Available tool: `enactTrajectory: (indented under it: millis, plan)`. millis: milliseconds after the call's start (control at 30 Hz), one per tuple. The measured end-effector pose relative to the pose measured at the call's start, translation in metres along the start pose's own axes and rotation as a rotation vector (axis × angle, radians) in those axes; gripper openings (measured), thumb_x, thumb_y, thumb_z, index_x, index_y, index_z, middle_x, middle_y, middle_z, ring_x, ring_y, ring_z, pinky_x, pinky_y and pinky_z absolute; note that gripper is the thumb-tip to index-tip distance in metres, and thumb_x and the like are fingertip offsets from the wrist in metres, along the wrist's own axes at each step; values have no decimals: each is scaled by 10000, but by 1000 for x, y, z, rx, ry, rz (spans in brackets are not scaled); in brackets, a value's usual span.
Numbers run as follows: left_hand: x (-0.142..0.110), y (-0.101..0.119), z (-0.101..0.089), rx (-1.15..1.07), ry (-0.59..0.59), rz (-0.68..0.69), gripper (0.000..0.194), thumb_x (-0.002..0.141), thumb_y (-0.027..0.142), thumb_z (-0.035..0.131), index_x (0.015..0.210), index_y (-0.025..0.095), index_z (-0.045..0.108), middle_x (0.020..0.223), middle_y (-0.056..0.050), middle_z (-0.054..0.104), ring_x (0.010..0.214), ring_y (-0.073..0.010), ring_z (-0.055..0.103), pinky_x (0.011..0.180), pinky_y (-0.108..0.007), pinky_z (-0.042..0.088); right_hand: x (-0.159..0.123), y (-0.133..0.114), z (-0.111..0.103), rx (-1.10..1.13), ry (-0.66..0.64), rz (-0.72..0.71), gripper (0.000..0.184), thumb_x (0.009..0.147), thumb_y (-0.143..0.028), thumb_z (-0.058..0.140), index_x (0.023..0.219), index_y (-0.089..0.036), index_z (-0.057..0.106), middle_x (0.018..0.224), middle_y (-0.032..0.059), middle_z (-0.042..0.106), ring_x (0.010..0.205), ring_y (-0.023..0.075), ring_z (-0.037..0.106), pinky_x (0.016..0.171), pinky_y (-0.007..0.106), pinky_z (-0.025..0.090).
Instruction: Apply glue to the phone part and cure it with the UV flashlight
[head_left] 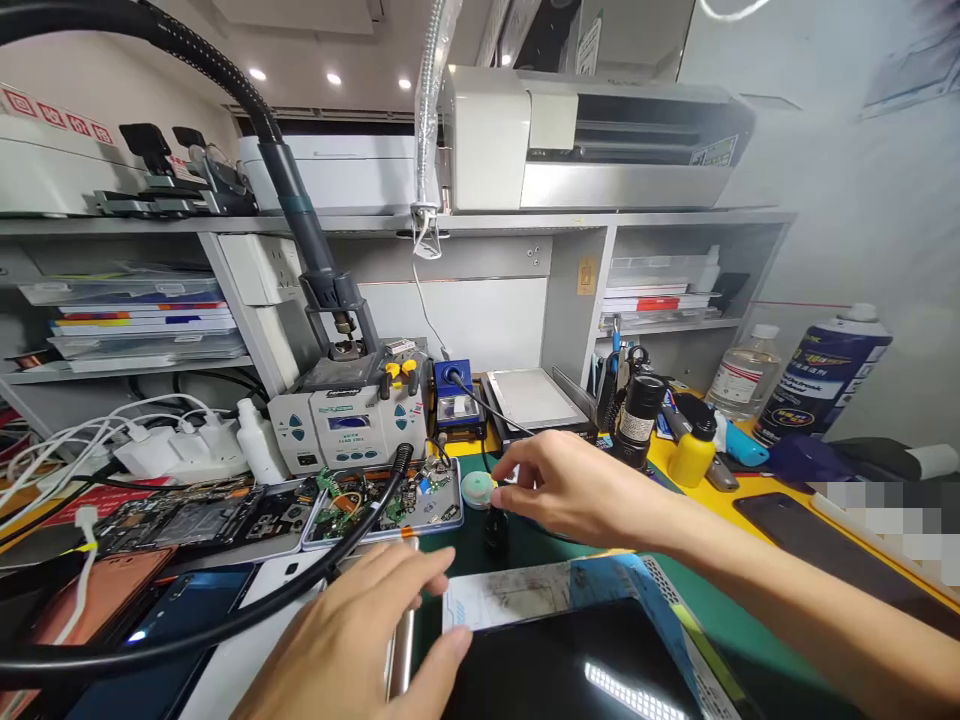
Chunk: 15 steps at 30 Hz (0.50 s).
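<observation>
- the tablet point(570, 660) lies nearest, dark screen up on the green table point(720, 610), a worn pale strip along its far edge.
- left hand point(360, 640) rests flat at the tablet's near-left corner, fingers point(420, 580) spread and loose, thumb against the edge; it grips nothing, only steadies the thing. a metal rod point(403, 655) lies under the palm.
- right hand point(577, 485) reaches across to a small round tin point(478, 488) just past the tablet; its fingers point(517, 465) are half curled, tips touching or just beside the tin's rim. i cannot tell whether they have closed on it.
- a dark little bottle point(495, 530) stands just below that hand.
- step in hand, as i judge it: fetching the tin while the tablet is held in place.
- the next move calls for a clean pinch on the tin, lifted clear of the bottle and the black hose point(315, 570) crossing at left.
- farther out: the tray point(439, 515) of parts, the solder station point(352, 420).
</observation>
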<state>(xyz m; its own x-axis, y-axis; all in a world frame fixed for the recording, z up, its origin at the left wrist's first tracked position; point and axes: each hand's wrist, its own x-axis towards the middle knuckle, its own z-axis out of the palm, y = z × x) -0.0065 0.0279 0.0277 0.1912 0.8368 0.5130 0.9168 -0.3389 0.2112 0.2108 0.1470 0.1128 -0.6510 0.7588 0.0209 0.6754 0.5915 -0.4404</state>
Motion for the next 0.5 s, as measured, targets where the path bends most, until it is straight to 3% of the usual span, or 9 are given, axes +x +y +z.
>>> enactTrajectory:
  millis: [67,133,200,300,500]
  plan:
    - [21,12,-2,-142,-207,-249,316,901,437,521,1146,289,654,969,17,687,831,-154,672,741,-265,540,4,-4,2,-31,-5,-27,226,987,-384,640,999,-168,703,827,-9,700,722,158,668,715,346,559]
    - [43,23,-1,-233,-290,-397,342,879,451,523,1116,248,662,954,-15,665,825,-188,622,721,-308,455,5,-6,3,-60,-11,-45,225,993,-377,638,950,-166,702,863,3,714,777,167,687,764,365,572]
    - [60,28,4,-275,-322,-428,291,861,448,564,994,213,671,891,-18,659,790,-183,587,659,-291,375,5,-7,3,-82,-18,-57,223,997,-370,636,941,-164,700,905,14,724,819,174,697,787,374,577]
    - [75,27,13,-348,-359,-404,262,849,410,584,991,209,673,785,16,637,688,-144,520,600,-270,313,4,-6,5,-100,-28,-65,216,996,-366,639,958,-162,699,920,17,724,821,174,699,778,371,583]
    - [81,20,28,-448,-367,-349,201,854,344,567,753,182,630,667,46,553,620,-104,413,592,-262,270,5,2,11,-61,0,-92,228,1002,-362,631,927,-156,693,859,2,712,754,157,688,730,344,579]
